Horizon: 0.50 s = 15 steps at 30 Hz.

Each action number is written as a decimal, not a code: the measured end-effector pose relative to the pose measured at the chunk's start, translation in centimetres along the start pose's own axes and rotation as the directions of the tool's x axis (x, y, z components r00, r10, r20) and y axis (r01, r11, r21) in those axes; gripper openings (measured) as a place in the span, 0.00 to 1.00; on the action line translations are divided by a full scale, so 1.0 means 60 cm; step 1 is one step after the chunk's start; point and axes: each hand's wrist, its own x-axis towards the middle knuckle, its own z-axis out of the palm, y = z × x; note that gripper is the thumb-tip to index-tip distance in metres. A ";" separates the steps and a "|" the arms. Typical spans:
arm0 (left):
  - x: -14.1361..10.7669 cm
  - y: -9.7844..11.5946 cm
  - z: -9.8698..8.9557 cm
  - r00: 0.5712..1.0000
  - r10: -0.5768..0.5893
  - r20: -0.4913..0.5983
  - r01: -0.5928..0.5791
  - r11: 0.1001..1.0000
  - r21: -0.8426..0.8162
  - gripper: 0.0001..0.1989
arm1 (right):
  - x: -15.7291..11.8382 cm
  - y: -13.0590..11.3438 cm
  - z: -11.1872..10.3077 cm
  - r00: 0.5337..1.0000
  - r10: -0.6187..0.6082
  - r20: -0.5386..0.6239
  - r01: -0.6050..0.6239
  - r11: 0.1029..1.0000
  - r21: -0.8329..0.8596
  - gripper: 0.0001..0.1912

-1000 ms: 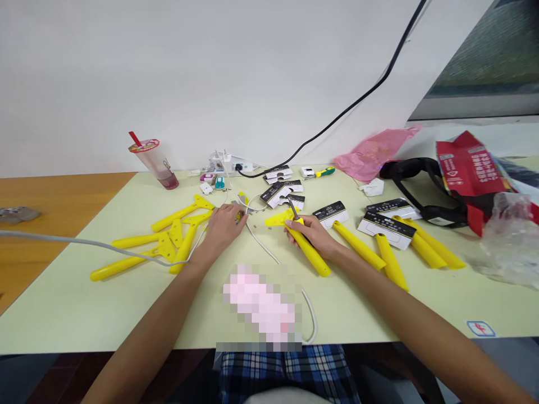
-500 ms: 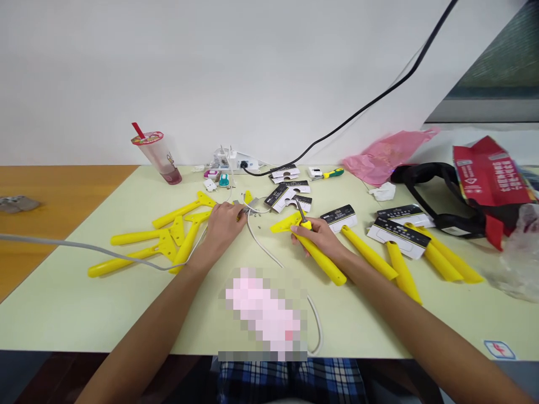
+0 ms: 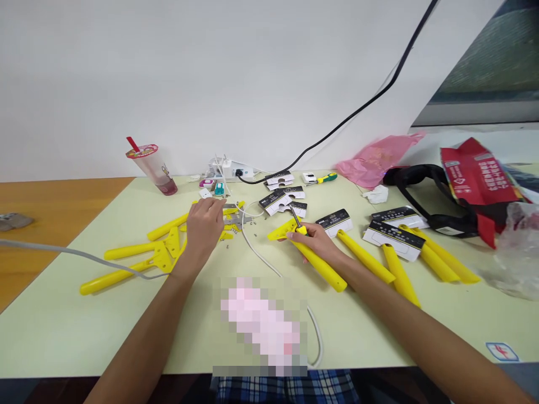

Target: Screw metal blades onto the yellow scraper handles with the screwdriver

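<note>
My right hand (image 3: 315,240) is closed around a yellow plastic scraper handle (image 3: 324,268) with a flat triangular head. The same hand also holds a screwdriver (image 3: 300,228), its metal shaft pointing up and away. My left hand (image 3: 205,224) is over the yellow pieces at left centre, back of the hand upward; its fingertips are hidden. Just right of it lie grey metal plates (image 3: 241,219) and small screws (image 3: 228,247). More yellow handles with triangular heads (image 3: 162,257) lie to its left.
Yellow handles (image 3: 365,257) and black-and-white cards (image 3: 396,240) lie on the right. Behind are a drink cup (image 3: 154,171), a power strip (image 3: 227,168), a green-yellow screwdriver (image 3: 327,178) and a pink bag (image 3: 377,161). A grey cable (image 3: 84,253) crosses the left side; a pixelated patch covers the front centre.
My left hand has moved left, away from the metal plates, which now show more fully. My right hand still holds the screwdriver and yellow handle. The view has shifted slightly.
</note>
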 end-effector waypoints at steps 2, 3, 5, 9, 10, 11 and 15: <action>0.005 -0.002 -0.010 0.994 0.003 -0.108 -0.007 0.999 -0.031 0.16 | 0.001 0.001 0.000 1.000 0.008 -0.006 -0.008 1.000 0.000 0.18; 0.007 -0.001 -0.015 0.987 0.003 -0.162 -0.013 0.998 -0.060 0.15 | 0.001 0.002 0.000 1.000 0.012 -0.012 -0.012 1.000 0.003 0.18; 0.008 0.012 -0.024 0.968 -0.017 -0.248 -0.024 0.987 -0.158 0.14 | 0.003 0.005 0.000 0.999 0.021 -0.026 -0.020 1.000 0.020 0.18; -0.007 0.084 -0.029 0.964 -0.206 -0.168 0.077 0.820 -0.567 0.10 | 0.002 0.010 0.001 0.999 0.020 -0.033 -0.018 0.998 0.057 0.18; -0.014 0.107 -0.028 0.960 -0.275 -0.053 0.163 0.704 -0.691 0.09 | 0.001 0.010 0.002 1.000 0.015 -0.026 -0.013 0.998 0.065 0.18; -0.022 0.129 -0.025 0.945 -0.314 0.095 0.267 0.568 -0.778 0.10 | 0.000 0.008 0.003 1.000 0.007 -0.018 -0.006 0.997 0.075 0.18; -0.051 0.186 -0.013 0.836 -0.338 0.433 0.527 0.268 -0.807 0.11 | -0.008 0.005 0.008 1.000 -0.015 0.012 0.014 0.996 0.088 0.18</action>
